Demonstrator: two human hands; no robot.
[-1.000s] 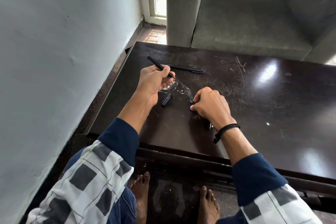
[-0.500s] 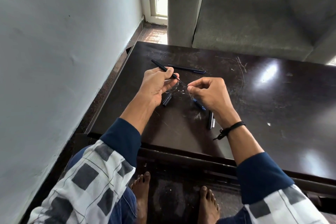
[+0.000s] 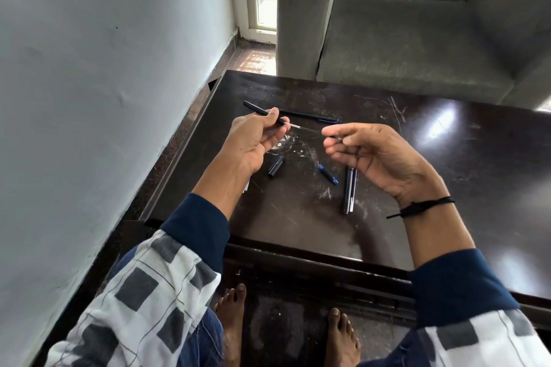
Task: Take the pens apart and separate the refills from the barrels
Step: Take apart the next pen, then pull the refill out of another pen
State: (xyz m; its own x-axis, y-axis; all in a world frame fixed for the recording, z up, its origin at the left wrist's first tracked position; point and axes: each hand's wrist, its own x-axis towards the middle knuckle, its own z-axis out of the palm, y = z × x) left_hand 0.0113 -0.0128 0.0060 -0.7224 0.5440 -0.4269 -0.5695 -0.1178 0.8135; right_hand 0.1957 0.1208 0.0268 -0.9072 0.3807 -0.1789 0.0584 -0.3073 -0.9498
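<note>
Centre frame, your left hand (image 3: 253,141) grips the black barrel (image 3: 258,110); your right hand (image 3: 375,155) pinches the thin refill (image 3: 307,129) above the counter (image 3: 447,188).

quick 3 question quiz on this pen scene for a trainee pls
1. True or false: the black cap and the blue tip piece lie on the table, in neither hand.
2. The left hand grips: A) the black cap B) the black barrel C) the blue tip piece
3. Fill in: the right hand pinches the thin ____ sticking out of the black barrel.
Key: 1 true; 2 B; 3 refill
</note>
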